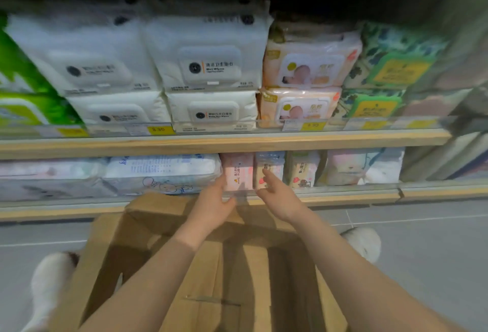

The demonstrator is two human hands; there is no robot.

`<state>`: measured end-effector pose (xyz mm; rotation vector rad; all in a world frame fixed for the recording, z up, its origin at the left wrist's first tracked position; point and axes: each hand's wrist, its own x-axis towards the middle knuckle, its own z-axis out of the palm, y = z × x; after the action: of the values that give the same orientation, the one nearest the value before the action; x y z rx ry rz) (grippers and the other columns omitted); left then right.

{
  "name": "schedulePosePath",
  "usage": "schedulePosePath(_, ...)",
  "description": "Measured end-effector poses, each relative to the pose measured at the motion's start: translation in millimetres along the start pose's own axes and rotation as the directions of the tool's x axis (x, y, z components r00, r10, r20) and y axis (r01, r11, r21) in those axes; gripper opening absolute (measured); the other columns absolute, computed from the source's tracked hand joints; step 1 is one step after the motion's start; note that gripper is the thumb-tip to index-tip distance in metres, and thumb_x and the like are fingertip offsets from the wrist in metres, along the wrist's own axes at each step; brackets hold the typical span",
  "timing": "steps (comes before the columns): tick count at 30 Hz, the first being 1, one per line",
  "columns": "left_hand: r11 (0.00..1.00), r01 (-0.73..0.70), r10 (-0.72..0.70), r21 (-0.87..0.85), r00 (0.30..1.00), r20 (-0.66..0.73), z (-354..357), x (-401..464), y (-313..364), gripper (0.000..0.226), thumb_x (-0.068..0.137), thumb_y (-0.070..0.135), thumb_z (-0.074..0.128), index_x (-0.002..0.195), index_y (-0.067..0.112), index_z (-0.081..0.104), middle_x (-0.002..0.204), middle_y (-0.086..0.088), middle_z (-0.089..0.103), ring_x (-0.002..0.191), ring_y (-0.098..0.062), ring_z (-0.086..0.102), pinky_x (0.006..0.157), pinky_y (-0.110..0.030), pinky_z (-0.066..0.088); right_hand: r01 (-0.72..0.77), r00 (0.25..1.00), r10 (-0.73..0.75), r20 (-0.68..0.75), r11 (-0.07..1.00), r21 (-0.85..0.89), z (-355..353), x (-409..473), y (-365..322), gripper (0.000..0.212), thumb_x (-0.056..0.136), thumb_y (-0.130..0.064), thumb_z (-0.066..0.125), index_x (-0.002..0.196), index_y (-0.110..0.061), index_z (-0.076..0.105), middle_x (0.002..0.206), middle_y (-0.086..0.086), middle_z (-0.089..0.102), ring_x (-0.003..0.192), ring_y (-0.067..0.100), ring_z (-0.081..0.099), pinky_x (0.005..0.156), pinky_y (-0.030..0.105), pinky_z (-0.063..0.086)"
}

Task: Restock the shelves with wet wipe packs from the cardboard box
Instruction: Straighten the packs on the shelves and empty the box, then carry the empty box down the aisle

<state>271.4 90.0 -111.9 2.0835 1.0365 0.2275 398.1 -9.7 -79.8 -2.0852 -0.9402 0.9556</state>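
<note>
pushing the pink pack point(237, 173) squarely back on the lower shelf point(343, 201) looks wise, left hand point(214, 203) and right hand point(277, 194) loose-fingered beside it, above the box point(148, 226).

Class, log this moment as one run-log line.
left hand: touching pink pack | right hand: open at yellow pack | site: lower shelf | cardboard box: open below

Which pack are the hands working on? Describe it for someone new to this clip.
On the lower shelf, above the cardboard box, a small pink pack stands upright. The left hand touches it; the neighbouring upright pack is blue-topped and cream.
</note>
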Motion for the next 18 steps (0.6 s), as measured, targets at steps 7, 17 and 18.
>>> schedulePosePath(7, 0.984, -0.143, 0.151, 0.107, 0.986, -0.066, -67.3, -95.9, 0.9, 0.061, 0.09, 0.025, 0.057, 0.144, 0.018, 0.03, 0.144, -0.003, 0.042, 0.131, -0.016, 0.04, 0.11, -0.031, 0.031, 0.078, 0.989, -0.092, -0.115, 0.99, -0.119, -14.2, -107.6, -14.4, 0.056, 0.099, -0.021, 0.045, 0.15, -0.023, 0.021, 0.152, 0.001, 0.033, 0.134, 0.02, 0.04, 0.105, 0.03, 0.036)
schedulePosePath(17, 0.974, -0.025, 0.054, 0.225, 0.99, -0.127, -80.8, -213.3, -69.2, 0.065, 0.09, 0.027, 0.056, 0.146, 0.016, 0.025, 0.142, -0.011, 0.043, 0.125, -0.023, 0.046, 0.103, -0.035, 0.039, 0.03, 0.981, -0.081, -0.174, 0.96, -0.277, 15.0, -204.2, 31.8, 0.066, 0.094, -0.025, 0.054, 0.15, -0.023, 0.018, 0.154, 0.002, 0.026, 0.141, 0.02, 0.027, 0.113, 0.031, 0.024)
schedulePosePath(18, 0.973, -0.008, 0.039, 0.232, 0.991, -0.127, -80.0, -215.3, -78.2, 0.065, 0.09, 0.026, 0.056, 0.146, 0.016, 0.026, 0.141, -0.011, 0.043, 0.125, -0.023, 0.046, 0.102, -0.034, 0.039, 0.012, 0.981, -0.063, -0.183, 0.963, -0.268, 20.5, -204.5, 38.8, 0.068, 0.093, -0.025, 0.056, 0.15, -0.024, 0.018, 0.155, 0.002, 0.025, 0.141, 0.02, 0.026, 0.113, 0.033, 0.024)
